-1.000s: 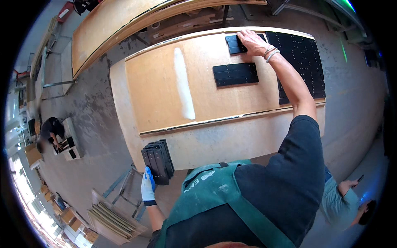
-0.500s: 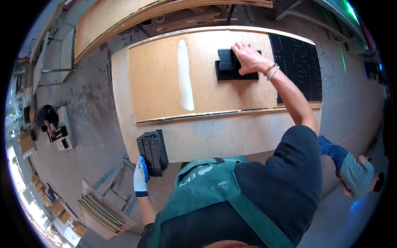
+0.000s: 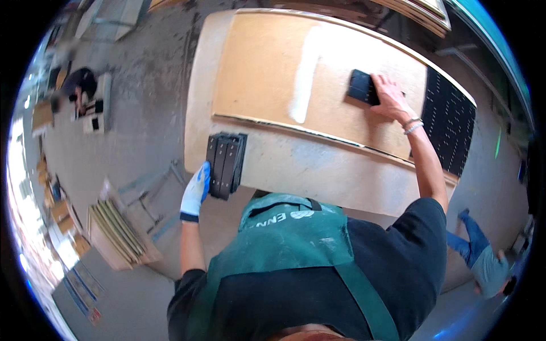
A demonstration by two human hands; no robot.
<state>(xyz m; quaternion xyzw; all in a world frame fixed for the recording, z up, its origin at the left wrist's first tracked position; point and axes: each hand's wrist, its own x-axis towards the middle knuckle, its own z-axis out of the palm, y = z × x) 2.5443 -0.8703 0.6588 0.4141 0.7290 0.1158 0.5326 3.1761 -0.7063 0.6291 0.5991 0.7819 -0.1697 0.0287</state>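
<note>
My left hand, in a white and blue glove, grips the lower left side of a stack of black strips with small light marks along them. The stack is at the near edge of the pale table. My right hand, bare with bracelets at the wrist, is closed over the right part of a black block on the wooden board. My fingers hide much of the block. Left of it, a white band runs across the board. Black dotted pieces cover the board's right end.
Raised wooden strips edge the board. More wooden panels stand beyond the table. Left of me are a metal frame and stacked slats. A person is at the right; another works far left.
The view has turned and shifted. The black block, tilted across another black piece before, now sits flatter under my right hand. My left hand keeps its hold on the stack.
</note>
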